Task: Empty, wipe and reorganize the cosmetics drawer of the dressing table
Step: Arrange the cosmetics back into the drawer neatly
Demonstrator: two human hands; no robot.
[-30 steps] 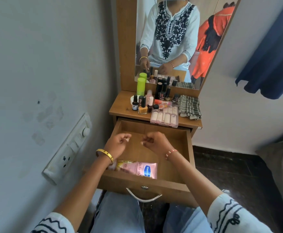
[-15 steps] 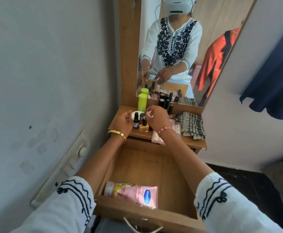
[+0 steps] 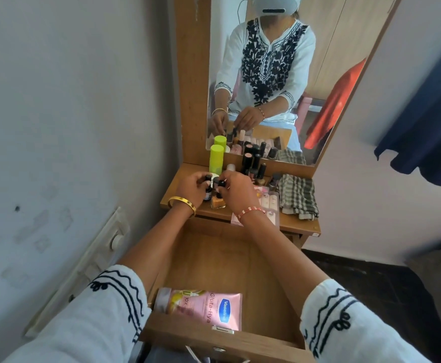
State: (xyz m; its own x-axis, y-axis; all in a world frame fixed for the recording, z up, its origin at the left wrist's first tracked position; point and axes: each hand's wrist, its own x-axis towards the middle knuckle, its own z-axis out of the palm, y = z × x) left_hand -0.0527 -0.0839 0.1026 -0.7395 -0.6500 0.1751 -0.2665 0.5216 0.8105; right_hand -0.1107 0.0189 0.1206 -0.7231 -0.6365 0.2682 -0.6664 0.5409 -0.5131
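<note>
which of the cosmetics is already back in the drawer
Only the pink lotion tube, lying flat at the front of the drawer. All the other bottles, such as the green bottle, stand on the tabletop by the mirror.

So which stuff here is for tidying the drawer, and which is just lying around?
For the job:
- open drawer
- pink lotion tube lying in it
- small dark bottle that the left hand grips
- little bottles on the tabletop
- checked cloth
- right hand, on a black-capped bottle

Just there:
- wall switch panel
- blue curtain
- mirror
</note>
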